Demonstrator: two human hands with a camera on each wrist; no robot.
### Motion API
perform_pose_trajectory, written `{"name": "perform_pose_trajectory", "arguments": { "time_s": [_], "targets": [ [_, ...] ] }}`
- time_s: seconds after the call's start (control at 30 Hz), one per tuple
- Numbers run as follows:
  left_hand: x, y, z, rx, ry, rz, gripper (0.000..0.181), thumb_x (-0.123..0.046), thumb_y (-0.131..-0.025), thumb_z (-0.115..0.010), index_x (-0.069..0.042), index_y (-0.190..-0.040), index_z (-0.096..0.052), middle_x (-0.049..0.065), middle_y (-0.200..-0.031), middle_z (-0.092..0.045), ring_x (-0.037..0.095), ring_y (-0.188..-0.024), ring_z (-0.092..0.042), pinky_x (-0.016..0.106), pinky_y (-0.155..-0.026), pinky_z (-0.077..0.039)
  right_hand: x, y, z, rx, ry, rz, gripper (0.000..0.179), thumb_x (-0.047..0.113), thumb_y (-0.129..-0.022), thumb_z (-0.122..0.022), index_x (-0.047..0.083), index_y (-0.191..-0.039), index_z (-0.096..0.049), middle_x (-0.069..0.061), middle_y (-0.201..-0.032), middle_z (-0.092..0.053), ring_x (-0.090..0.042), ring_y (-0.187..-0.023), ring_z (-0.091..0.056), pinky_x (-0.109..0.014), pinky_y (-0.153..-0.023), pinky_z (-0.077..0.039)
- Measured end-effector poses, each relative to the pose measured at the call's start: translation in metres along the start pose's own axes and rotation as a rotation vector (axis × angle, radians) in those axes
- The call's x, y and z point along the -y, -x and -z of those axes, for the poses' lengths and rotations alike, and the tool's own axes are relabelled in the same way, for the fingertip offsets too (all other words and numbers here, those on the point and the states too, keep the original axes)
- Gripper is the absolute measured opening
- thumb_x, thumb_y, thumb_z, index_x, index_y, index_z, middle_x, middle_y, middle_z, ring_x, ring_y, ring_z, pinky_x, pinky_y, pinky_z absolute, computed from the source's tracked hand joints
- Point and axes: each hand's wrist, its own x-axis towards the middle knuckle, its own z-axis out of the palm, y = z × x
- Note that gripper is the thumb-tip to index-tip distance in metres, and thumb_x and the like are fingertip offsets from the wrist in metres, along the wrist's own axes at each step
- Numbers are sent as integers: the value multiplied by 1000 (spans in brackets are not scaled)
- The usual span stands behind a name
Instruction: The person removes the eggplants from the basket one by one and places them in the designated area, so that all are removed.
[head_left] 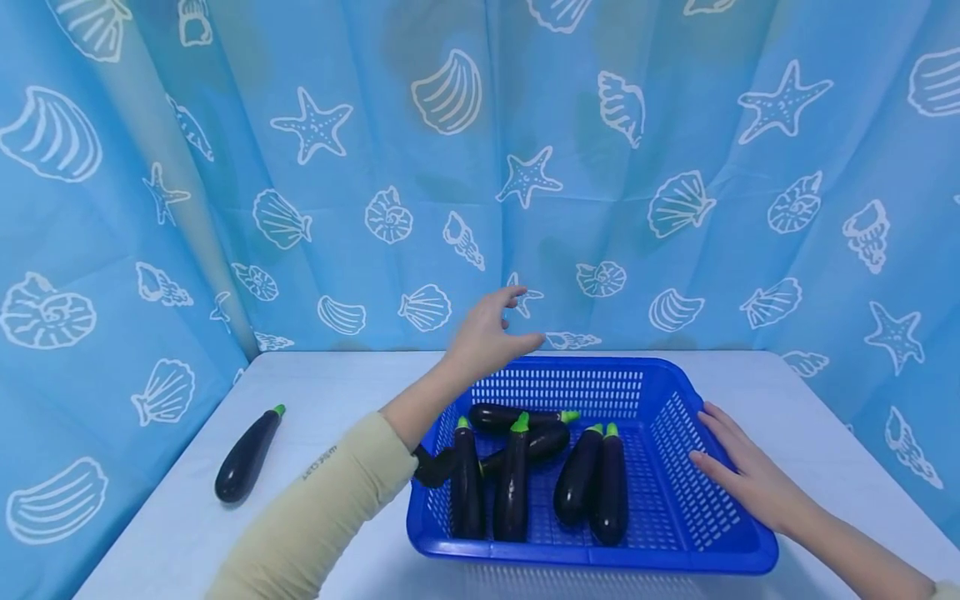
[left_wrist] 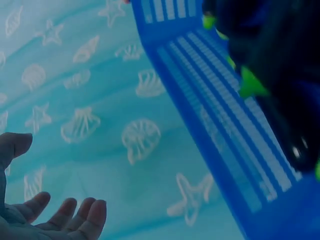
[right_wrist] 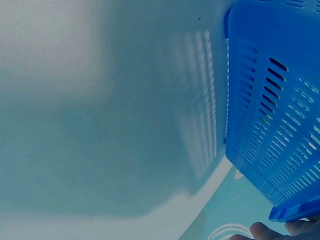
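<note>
Because the blue basket (head_left: 585, 555) presumably needs steadying, right hand (head_left: 756, 479) rests extended fingers on its rim | left hand (head_left: 487, 337): empty, fingers parted, near far rim | eggplants (head_left: 512, 487): inside basket | single eggplant (head_left: 247, 458): on bench (head_left: 337, 383), left of basket

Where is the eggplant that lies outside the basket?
In the head view, the eggplant lies on the white table at the left, between the blue curtain and the beige left sleeve.

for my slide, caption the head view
Left hand empty, right hand at the side of a rectangular blue plastic basket of glossy dark eggplants.
</note>
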Motion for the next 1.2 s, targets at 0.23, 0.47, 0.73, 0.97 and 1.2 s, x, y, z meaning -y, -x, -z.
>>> {"name": "perform_pose_trajectory", "arguments": {
  "time_s": [0.23,0.47,0.73,0.97,1.2],
  "targets": [
    [-15,-4,-46,147,-21,22,62,-31,-83,-67,-16,-137,-40,7,-134,-47,24,-119,-48,39,-93,-46,0,0,1,-4,2,0,69,36,-95,-43,-6,-142,-14,-31,-146,-9,-56,-126,-17,-76,-87,-21],
    [-14,-5,-91,257,-31,78,64,-30,-81,-69,-16,-137,-41,6,-135,-48,21,-121,-48,37,-96,-44,1,0,1,0,6,-8,70,36,-95,-43,-6,-142,-15,-32,-146,-9,-56,-126,-16,-76,-87,-20],
    [-15,-4,-127,346,-74,181,73,-29,-75,-75,-19,-138,-38,3,-136,-46,18,-114,-50,33,-91,-47,1,1,1,-1,5,-13,70,36,-95,-43,-6,-142,-15,-32,-146,-9,-57,-126,-17,-76,-86,-22],
    [-14,4,-149,427,-57,287,72,-24,-73,-77,-22,-135,-41,2,-130,-48,18,-95,-56,30,-68,-54,1,1,1,-8,2,-2,69,35,-95,-43,-5,-143,-14,-31,-146,-9,-57,-126,-17,-76,-85,-22],
    [-11,5,-164,487,52,413,73,-13,-71,-78,-19,-134,-41,5,-128,-48,24,-109,-53,39,-74,-54,1,1,1,-9,0,-1,69,35,-95,-43,-5,-143,-14,-31,-146,-9,-57,-126,-17,-76,-86,-21]
  ]
}}
